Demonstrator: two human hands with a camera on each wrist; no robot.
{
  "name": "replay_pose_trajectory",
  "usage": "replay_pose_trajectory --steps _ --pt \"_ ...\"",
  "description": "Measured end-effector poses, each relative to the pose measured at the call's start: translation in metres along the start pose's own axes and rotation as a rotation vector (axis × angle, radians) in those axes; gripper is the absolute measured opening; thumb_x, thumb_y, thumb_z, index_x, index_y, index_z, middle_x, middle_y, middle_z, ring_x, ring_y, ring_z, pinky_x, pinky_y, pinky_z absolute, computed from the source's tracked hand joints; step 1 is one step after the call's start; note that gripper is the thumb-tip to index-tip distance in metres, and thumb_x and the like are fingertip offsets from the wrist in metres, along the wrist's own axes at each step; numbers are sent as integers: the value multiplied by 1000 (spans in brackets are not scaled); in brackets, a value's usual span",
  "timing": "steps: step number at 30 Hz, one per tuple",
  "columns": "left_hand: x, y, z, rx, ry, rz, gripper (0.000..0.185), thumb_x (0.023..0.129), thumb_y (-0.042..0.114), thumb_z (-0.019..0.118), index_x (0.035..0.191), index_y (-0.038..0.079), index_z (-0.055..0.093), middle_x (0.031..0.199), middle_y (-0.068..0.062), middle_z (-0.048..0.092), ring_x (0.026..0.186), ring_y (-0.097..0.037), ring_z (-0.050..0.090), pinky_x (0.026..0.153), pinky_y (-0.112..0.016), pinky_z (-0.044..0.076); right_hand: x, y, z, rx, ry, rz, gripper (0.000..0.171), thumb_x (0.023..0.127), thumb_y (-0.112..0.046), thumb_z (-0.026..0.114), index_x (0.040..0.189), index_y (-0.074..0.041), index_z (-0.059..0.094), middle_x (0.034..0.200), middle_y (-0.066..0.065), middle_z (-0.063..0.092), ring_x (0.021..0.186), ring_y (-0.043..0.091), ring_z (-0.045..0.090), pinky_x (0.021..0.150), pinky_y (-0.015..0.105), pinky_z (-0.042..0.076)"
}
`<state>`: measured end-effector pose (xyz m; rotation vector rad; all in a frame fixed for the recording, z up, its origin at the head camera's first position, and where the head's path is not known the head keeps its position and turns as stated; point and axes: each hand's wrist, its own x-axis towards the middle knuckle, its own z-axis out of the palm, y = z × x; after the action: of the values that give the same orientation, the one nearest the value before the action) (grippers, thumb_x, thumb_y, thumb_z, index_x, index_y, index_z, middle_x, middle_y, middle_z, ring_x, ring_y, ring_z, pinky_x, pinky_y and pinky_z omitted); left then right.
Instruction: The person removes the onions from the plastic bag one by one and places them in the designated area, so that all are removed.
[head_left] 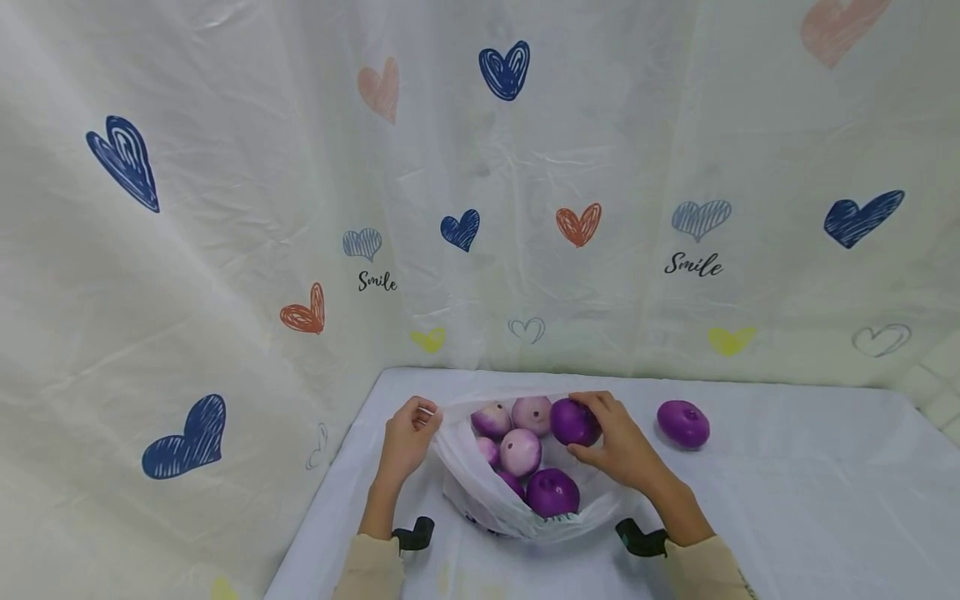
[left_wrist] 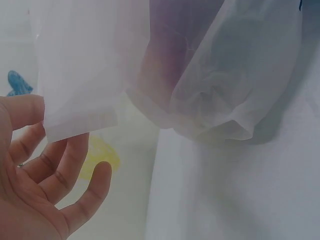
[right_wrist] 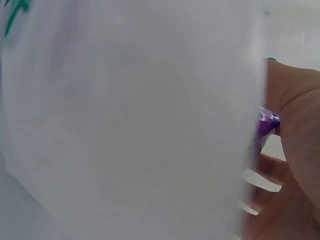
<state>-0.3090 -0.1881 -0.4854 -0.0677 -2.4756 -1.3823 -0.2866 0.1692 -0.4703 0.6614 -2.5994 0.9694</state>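
A white translucent plastic bag (head_left: 487, 492) lies with its mouth wide on the table. My left hand (head_left: 407, 437) pinches the bag's left rim between thumb and index finger, the other fingers loosely bent, as the left wrist view shows. At the bag's right side, my right hand (head_left: 618, 442) grips a glossy dark purple round fruit (head_left: 574, 422) over the mouth. Inside sit several round fruits, some pale pink-purple (head_left: 521, 452) with a dark dot, others dark purple (head_left: 552, 492). In the right wrist view the bag hides most of the gripped fruit.
One more dark purple fruit (head_left: 683, 424) lies on the white-covered table (head_left: 810, 483), right of the bag. Behind and to the left hangs a pale curtain (head_left: 637, 125) printed with hearts. Dark wrist-worn camera mounts (head_left: 641, 538) stick out close to the bag.
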Motion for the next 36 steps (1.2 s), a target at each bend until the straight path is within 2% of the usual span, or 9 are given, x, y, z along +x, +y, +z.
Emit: replay_pose_trajectory --steps 12,21,30,33,36 --pt "0 -1 1 -10 1 -27 11 95 20 73 102 14 67 83 -4 71 75 -15 60 68 -30 49 0 -2 -22 25 58 -11 71 81 -18 87 143 -9 52 136 20 53 119 37 57 90 51 57" --pt "0 -2 2 -7 -15 -27 12 94 22 74 101 14 68 84 -3 72 74 -14 60 64 -28 49 -2 9 -37 105 71 12 73 83 -15 86 144 -7 49 136 19 48 119 40 59 87 49 59" --pt "-1 -5 5 -2 -22 -9 9 94 21 73 99 15 69 81 -1 72 72 -13 59 64 -27 49 -7 22 -54 94 125 52 75 82 -15 86 145 -6 47 133 22 47 115 38 58 81 31 59" --pt "-1 -5 5 -11 -22 -11 9 94 21 74 99 15 69 79 -1 72 71 -14 59 64 -28 48 -8 25 -60 65 154 66 75 82 -17 87 145 -6 48 133 23 48 112 40 59 80 34 58" --pt "-1 -4 6 -16 -18 -20 9 94 21 74 99 14 70 78 -2 72 70 -15 58 62 -28 47 -10 28 -65 35 170 84 75 83 -17 86 146 -6 47 134 25 48 112 44 59 83 49 59"
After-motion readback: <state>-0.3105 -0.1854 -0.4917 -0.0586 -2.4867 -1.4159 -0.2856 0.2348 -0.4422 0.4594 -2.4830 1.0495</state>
